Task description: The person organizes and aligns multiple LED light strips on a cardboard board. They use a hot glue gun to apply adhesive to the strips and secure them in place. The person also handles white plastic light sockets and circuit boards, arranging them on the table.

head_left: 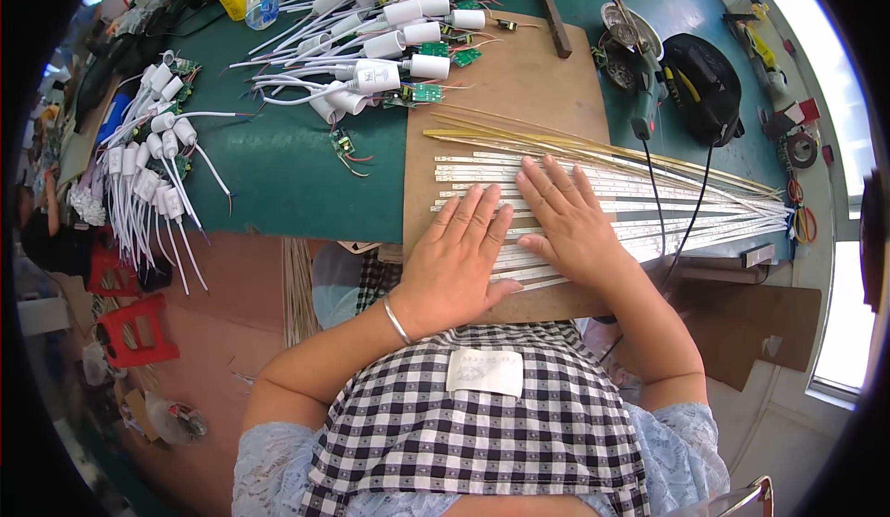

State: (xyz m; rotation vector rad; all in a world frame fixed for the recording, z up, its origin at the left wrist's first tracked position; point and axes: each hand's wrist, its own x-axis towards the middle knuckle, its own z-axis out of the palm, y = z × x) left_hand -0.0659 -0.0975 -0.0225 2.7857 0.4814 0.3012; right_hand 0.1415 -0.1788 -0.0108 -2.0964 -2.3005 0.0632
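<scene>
Both of my hands lie flat on a fan of long, narrow white strips (686,228) with small marks along them, probably LED strips. My left hand (454,262) covers their left ends, fingers stretched forward and thumb pointing right. Beside it, my right hand (577,229) rests with spread fingers on the middle of the rows. Neither hand grips anything. The strips converge at the right, near some coloured wires (799,225). Yellowish strips (501,135) lie just beyond them. A brown board (565,81) is underneath, and my palms hide part of the strips.
White cylindrical housings (378,76) with cables and green circuit boards are heaped at the back; another bunch (148,174) hangs over the left table edge. A green-handled tool (644,114), black mesh bag (702,86) and dark bar (552,16) lie back right. A red stool (139,331) stands left.
</scene>
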